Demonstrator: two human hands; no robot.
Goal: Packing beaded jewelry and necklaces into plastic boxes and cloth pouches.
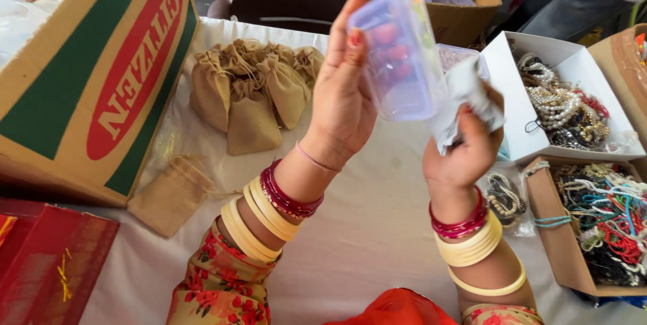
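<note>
My left hand (340,96) holds a small clear plastic box (399,55) up over the white-covered table (364,224), fingers behind it and showing through the plastic. My right hand (461,153) is closed on a crumpled white cloth (465,99) that presses against the box's right side. Both wrists carry red and cream bangles.
A pile of small burlap pouches (253,92) lies at the back left, one more pouch (172,193) nearer. A big cardboard carton (87,76) stands on the left. White box (573,62) and brown box (559,244) of beaded jewellery sit on the right. Another person's clothing shows top right.
</note>
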